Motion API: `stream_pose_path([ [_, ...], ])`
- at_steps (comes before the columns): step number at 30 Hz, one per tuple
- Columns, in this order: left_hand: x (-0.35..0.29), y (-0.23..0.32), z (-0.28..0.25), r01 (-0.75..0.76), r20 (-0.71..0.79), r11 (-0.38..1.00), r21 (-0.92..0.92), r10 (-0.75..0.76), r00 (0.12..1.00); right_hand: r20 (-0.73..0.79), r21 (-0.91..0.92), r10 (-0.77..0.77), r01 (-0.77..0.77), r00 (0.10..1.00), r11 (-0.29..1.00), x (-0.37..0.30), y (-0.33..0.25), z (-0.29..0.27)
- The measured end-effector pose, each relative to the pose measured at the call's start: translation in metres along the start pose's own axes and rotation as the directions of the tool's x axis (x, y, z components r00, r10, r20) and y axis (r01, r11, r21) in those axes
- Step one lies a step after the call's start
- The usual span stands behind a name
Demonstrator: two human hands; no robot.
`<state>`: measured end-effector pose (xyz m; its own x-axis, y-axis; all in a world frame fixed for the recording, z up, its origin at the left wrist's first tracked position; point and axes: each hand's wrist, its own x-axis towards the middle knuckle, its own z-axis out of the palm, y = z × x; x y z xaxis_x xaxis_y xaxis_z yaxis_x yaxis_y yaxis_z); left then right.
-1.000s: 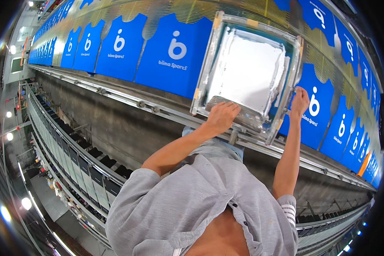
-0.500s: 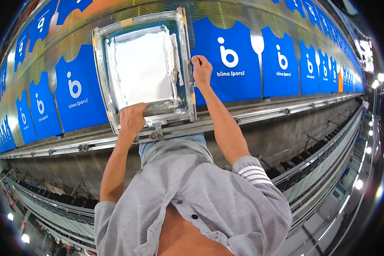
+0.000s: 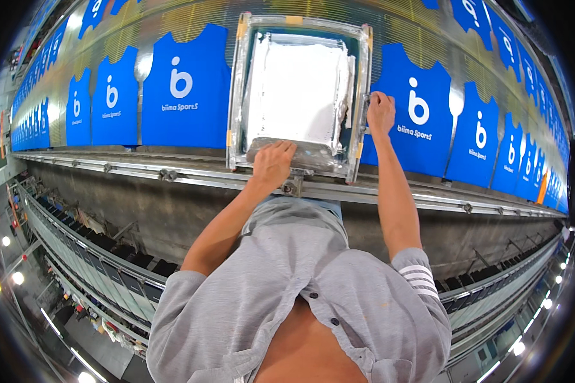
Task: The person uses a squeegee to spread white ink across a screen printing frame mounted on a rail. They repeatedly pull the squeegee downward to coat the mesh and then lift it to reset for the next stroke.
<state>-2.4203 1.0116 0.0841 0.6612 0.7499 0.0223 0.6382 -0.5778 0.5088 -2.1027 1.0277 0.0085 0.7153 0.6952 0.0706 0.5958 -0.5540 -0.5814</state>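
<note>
Left hand (image 3: 275, 164) curled over grey squeegee (image 3: 314, 152), which lies crosswise at screen frame's (image 3: 237, 102) near end, extending rightward from it. Right hand (image 3: 381, 113) farther out, fingers closed on frame's right rail. White ink (image 3: 297, 89) beyond squeegee.

Bright lamps (image 3: 18, 278), grey floor (image 3: 140, 198)
</note>
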Motion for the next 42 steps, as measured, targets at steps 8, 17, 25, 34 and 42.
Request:
stream_pose_path([
  [8, 0.126, -0.026, -0.035, 0.124, 0.279, 0.988, 0.095, -0.146, 0.949, 0.745, -0.009, -0.412, 0.625, 0.525, 0.781, -0.006, -0.134, -0.032],
  [17, 0.309, -0.107, -0.074, 0.043, 0.285, 0.953, 0.301, -0.132, 0.949, 0.639, -0.071, -0.467, 0.651, 0.611, 0.755, 0.157, -0.164, 0.037],
  [25, 0.254, -0.099, -0.052, 0.073, 0.254, 0.967, 0.246, -0.137, 0.958, 0.553, -0.028, -0.560, 0.686, 0.617, 0.727, 0.096, -0.141, 0.029],
  [34, 0.054, -0.045, -0.025, 0.132, 0.261, 0.987, 0.097, -0.153, 0.953, 0.611, 0.063, -0.550, 0.658, 0.569, 0.750, -0.090, -0.093, -0.033],
  [42, 0.071, -0.044, -0.045, 0.092, 0.369, 0.983, 0.156, -0.145, 0.918, 0.821, -0.014, -0.311, 0.562, 0.478, 0.827, -0.073, -0.110, -0.040],
])
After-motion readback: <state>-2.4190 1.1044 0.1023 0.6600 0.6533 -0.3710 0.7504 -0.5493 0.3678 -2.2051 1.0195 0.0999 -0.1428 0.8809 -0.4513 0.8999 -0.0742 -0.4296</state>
